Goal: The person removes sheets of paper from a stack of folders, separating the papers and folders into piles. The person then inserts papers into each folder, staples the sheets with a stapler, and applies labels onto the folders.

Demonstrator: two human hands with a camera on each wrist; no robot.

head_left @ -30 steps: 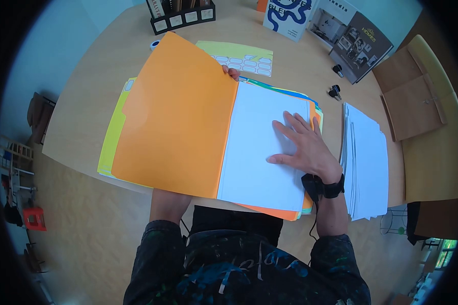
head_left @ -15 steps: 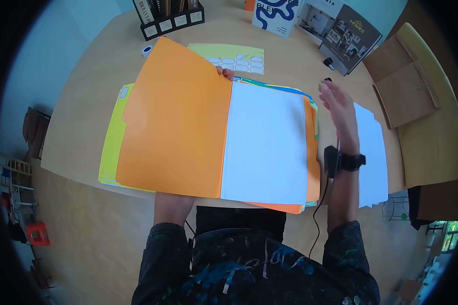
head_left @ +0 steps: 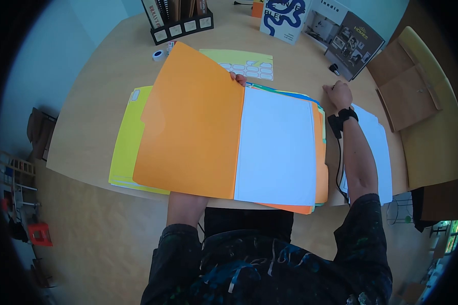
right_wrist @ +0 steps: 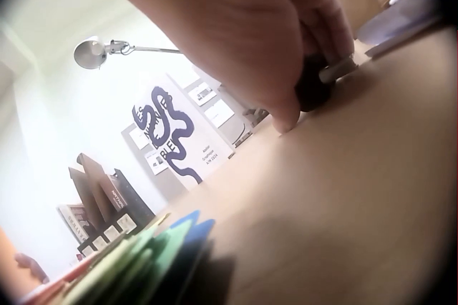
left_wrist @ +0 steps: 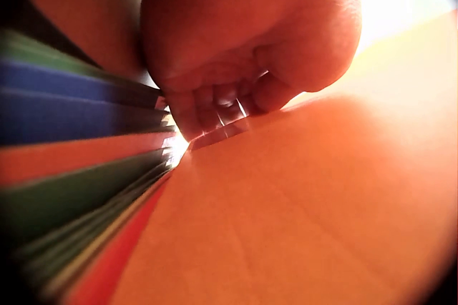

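Folder [head_left: 188,127] open on the worktop [head_left: 86,117], left fingers [head_left: 241,80] gripping it near the fold, label sheet [head_left: 259,56] partly hidden behind, right fingers [right_wrist: 333,30] pinching a clip [right_wrist: 313,87], second clip [head_left: 334,69] beyond, forearm [head_left: 359,157] partly covering the paper stack [head_left: 382,162].

The wall [head_left: 68,66] is pale blue. The floor [head_left: 91,223] is light brown. A red stool [head_left: 39,234] stands on the left. On the right, a window [head_left: 454,235] glows green. A lamp [right_wrist: 91,54] has a thin arm.
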